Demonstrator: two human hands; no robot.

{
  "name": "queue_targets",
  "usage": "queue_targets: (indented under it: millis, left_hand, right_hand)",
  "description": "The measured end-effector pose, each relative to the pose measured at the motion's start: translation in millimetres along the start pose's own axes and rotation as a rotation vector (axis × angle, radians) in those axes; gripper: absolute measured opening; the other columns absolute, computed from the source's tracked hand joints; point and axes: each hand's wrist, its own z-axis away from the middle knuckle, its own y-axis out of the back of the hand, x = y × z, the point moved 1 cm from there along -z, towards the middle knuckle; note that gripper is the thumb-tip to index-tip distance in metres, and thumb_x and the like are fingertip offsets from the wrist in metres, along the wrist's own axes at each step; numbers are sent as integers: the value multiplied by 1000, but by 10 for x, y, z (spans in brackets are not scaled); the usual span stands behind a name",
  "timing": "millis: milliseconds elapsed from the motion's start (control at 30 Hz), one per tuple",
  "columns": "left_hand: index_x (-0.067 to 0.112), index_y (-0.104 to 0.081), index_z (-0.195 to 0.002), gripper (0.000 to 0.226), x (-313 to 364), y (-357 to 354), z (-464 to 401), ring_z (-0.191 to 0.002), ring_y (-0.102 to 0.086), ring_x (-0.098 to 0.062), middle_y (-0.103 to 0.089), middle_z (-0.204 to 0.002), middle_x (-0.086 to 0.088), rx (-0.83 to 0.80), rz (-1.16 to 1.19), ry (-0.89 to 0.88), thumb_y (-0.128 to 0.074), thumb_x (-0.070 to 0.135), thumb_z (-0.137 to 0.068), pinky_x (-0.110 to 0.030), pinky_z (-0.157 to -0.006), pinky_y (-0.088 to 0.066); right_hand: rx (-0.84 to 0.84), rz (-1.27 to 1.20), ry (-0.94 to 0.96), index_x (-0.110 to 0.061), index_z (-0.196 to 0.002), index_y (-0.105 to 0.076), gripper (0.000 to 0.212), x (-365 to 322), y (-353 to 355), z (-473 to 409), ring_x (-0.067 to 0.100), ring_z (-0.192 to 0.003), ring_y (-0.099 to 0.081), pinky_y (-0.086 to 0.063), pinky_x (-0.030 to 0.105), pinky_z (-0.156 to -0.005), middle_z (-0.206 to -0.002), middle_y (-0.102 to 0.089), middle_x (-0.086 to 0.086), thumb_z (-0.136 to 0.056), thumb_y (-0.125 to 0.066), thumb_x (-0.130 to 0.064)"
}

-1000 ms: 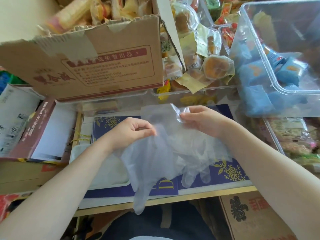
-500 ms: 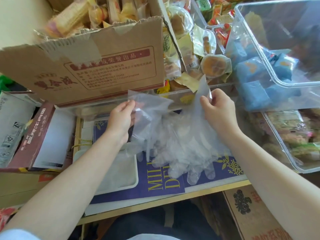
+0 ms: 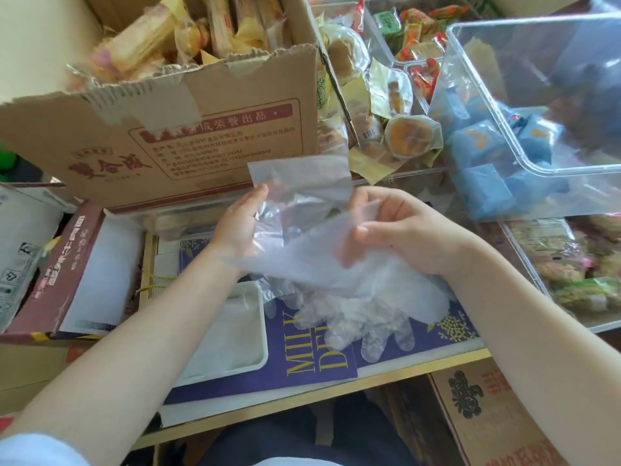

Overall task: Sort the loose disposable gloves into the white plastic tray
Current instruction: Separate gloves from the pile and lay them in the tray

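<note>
Now, at the centre of the frame, a bunch of clear disposable gloves (image 3: 336, 280) is pinched by the left hand (image 3: 240, 227) and the right hand (image 3: 403, 233), and one glove should be separated gently before being laid flat in the white plastic tray (image 3: 232, 334) at lower left.

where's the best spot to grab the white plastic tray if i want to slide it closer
Likely the white plastic tray's raised right rim near its front corner, approached from the right. That edge is exposed, while the left forearm crosses the tray's left side.
</note>
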Motion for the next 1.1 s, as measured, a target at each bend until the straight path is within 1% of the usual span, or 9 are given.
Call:
queue_targets:
  millis: [133,200,267,333,467,667,867,967,1100]
  left_hand:
    - [10,-62,-113,35,-53,-200,183,-92,-68,-17,-70,-105,-9,-236,78,86,-58,35,-89,-32,-83,-56]
    - [15,-65,-102,25,-69,-264,250,-74,-69,-11,-73,-85,-1,-323,177,93,-56,28,-83,-23,-67,-57]
    - [19,-71,-96,27,-85,-320,317,-80,-70,-11,-74,-91,1,-336,216,59,-58,27,-73,-27,-77,-55]
    - [22,-76,-88,25,-112,-358,343,-87,-69,-14,-73,-97,2,-355,225,53,-59,28,-71,-35,-85,-52]
    - [23,-71,-98,28,-195,-400,318,-96,-67,-16,-71,-106,2,-318,213,85,-59,30,-74,-38,-85,-53]
    - [22,-75,-90,36,-295,-417,325,-86,-69,-11,-74,-95,2,-251,103,-22,-40,23,-98,-29,-76,-55]
    - [25,-61,-101,50,-325,-465,417,-99,-65,-11,-70,-101,3,-149,-274,-258,-41,66,-79,-32,-91,-50]
    - [28,-60,-92,12,-362,-497,400,-91,-65,-10,-69,-92,9,-89,-476,-387,-66,31,-83,-36,-89,-51]
    - [20,-60,-83,16,-325,-506,353,-70,-63,-6,-66,-77,3,-1,-385,-431,-57,6,-90,-25,-74,-50]
  right_hand:
    - [661,218,-49,-16,-72,-56,19,271,208,-102,9,-52,-52,-37,19,-49,-61,-60,-1,-88,-61,-9]
    - [850,218,-71,-17,-67,-56,21,349,273,-96,9,-59,-49,-37,21,-56,-69,-56,2,-86,-65,-14]
    - [954,268,-73,-20,-63,-59,21,371,318,-64,8,-78,-52,-38,22,-69,-93,-56,4,-81,-70,-20]
    - [958,285,-76,-22,-60,-59,18,346,341,-52,-4,-96,-51,-36,21,-78,-110,-54,0,-74,-71,-27]
    - [804,183,-100,-18,-64,-56,17,345,420,-36,18,-77,-48,-36,30,-74,-77,-56,4,-72,-66,-29]
    - [962,192,-153,-18,-63,-58,22,382,476,13,20,-66,-49,-39,30,-62,-66,-58,3,-83,-67,-18]
    - [978,161,-225,-14,-69,-62,18,434,496,77,23,-67,-50,-43,33,-65,-71,-58,10,-84,-69,-21]
    - [948,11,-276,-14,-72,-63,17,417,527,105,11,-51,-53,-43,20,-50,-58,-59,-1,-86,-67,-21]
    - [841,123,-262,-16,-95,-62,18,410,657,149,11,-62,-62,-51,26,-57,-78,-66,0,-80,-72,-19]
